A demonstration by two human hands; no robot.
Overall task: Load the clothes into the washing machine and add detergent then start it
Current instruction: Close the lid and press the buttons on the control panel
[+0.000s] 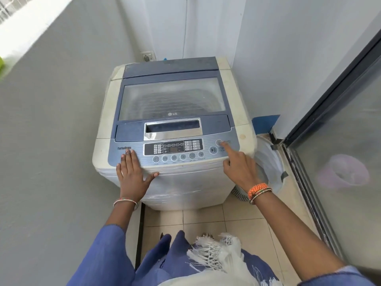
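Note:
A cream and blue top-loading washing machine (237, 112) stands in a narrow corner with its clear lid (172, 98) down. Through the lid I see only the ribbed drum wall; clothes cannot be made out. My left hand (132, 174) lies flat and spread on the front left of the control panel (173, 150). My right hand (240, 167) has its index finger stretched out, with the tip on the round power button (219, 142) at the panel's right end. The other fingers are curled in. No detergent is in view.
Grey walls close in on the left and behind. A sliding glass door (340, 141) runs along the right, with a pink tub (343, 172) behind it. A white bucket-like container (268, 162) and a hose sit right of the machine. Tiled floor lies below.

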